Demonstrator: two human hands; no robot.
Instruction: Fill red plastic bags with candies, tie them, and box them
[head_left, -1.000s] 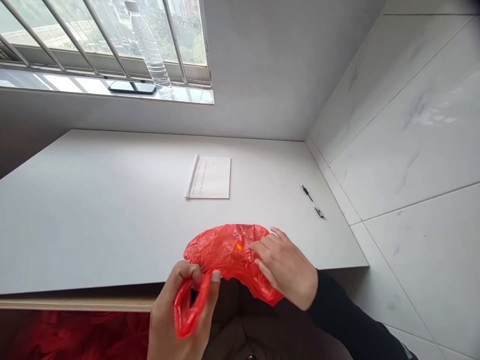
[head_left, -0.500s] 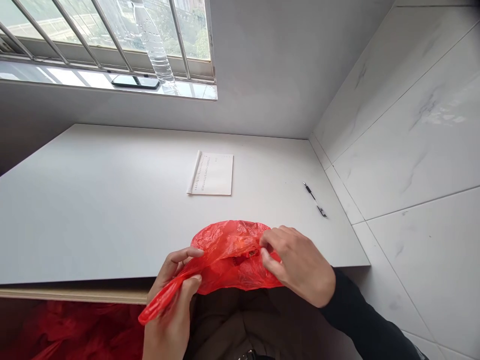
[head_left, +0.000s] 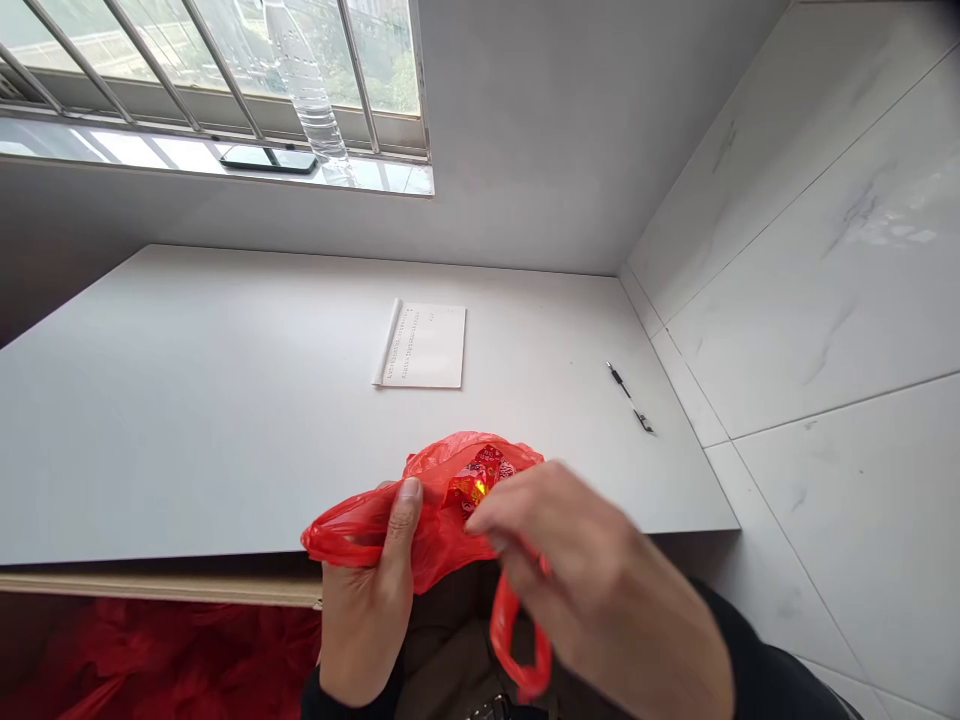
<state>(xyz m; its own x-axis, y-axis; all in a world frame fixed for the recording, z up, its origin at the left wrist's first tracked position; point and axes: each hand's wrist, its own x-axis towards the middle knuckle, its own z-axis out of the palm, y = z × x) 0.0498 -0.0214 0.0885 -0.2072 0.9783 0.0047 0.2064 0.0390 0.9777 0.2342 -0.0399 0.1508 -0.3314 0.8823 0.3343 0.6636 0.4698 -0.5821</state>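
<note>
A crumpled red plastic bag (head_left: 442,500) rests at the near edge of the white table (head_left: 225,400). A red printed packet (head_left: 484,472) shows in its mouth. My left hand (head_left: 367,610) is closed on the bag's left handle loop, thumb on top. My right hand (head_left: 600,600) is blurred by motion and holds the bag's right handle, which hangs down in a red loop (head_left: 517,640) below the table edge.
A folded printed paper (head_left: 421,345) lies mid-table and a black pen (head_left: 628,396) near the tiled right wall. A clear water bottle (head_left: 307,90) and a phone (head_left: 268,158) sit on the window sill. More red plastic (head_left: 150,660) lies under the table at left.
The bag has been pulled open, showing the packet inside. My right hand moved down and toward me with the right handle. My left hand rose and spread the left handle sideways.
</note>
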